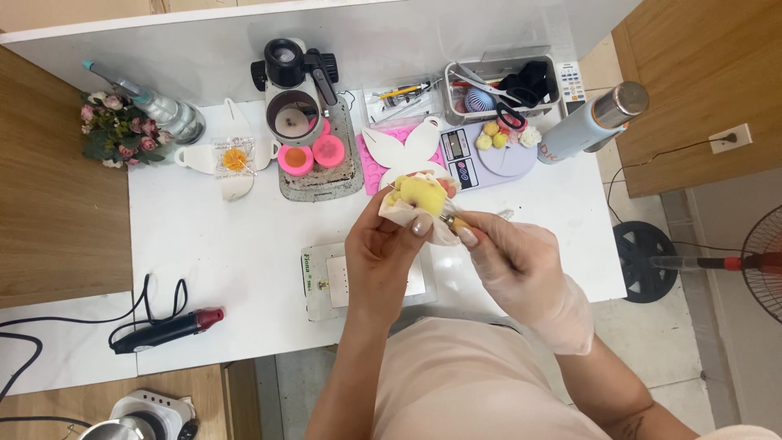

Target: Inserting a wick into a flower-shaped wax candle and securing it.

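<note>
White worktable (244, 236) under the head camera, wooden floor at nine o'clock and three o'clock, pale partition along twelve o'clock

Head view, centre: left hand (383, 253) bare, fingers curled shut around a yellow lump (423, 195) cradled in a white wrapper (395, 205). Right hand (521, 265) in a thin clear glove, fingers pinched closed on a slim tool (456, 222) with an orange handle end, tip touching the lump's lower edge at about five o'clock

Judged from this pose, best done with the left grip kept snug but soft so the lump does not dent, tool worked in short light strokes, wrists braced close to the body, work held above the flat tray (326, 281) just below

Yellow lump: rounded, matte, soft-looking, a pinkish patch at its two o'clock side, wrapper crumpled under it; held in the air just above the table's middle, near a white rabbit-shaped cutout (411, 143) at twelve o'clock

Further round: microscope-like stand (297, 81) at eleven o'clock, small scale (489, 159) and metal flask (590, 122) at one o'clock, heat tool (167, 330) at eight o'clock, flower bunch (118, 130) at ten o'clock
</note>
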